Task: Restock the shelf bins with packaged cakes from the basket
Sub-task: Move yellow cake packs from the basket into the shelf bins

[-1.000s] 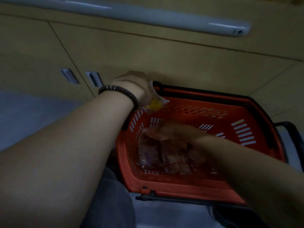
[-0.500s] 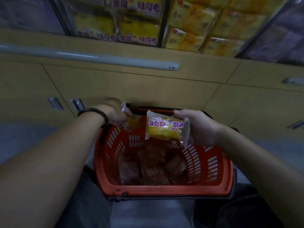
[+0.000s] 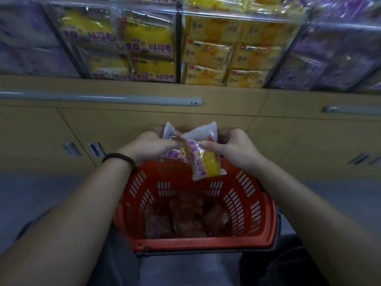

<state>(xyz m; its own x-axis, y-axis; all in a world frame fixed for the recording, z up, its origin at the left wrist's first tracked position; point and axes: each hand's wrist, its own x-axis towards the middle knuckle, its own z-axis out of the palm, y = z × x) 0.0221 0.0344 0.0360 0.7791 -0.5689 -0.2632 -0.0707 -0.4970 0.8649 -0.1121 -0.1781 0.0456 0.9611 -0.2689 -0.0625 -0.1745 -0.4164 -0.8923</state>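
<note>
An orange plastic basket [image 3: 261,219] sits below my arms with several packaged cakes [image 3: 185,219] on its bottom. Above its far rim, my left hand [image 3: 148,147], a dark bead bracelet on its wrist, grips one wrapped yellow cake [image 3: 175,153]. My right hand [image 3: 235,149] grips a second yellow cake packet [image 3: 206,164] that hangs tilted against the first. The two packets touch between my hands. Clear shelf bins [image 3: 177,44] stand above, stacked with yellow packaged cakes.
A tan cabinet front [image 3: 144,120] with grey handle rails [image 3: 123,99] runs between the bins and the basket. Bins of purple packets [image 3: 334,58] flank the yellow ones on both sides. The grey floor [image 3: 31,193] lies to the left and right of the basket.
My view has tilted up and the shelf bins have come into sight. My right hand lifted a cake out of the basket and brought it against the one in my left hand.
</note>
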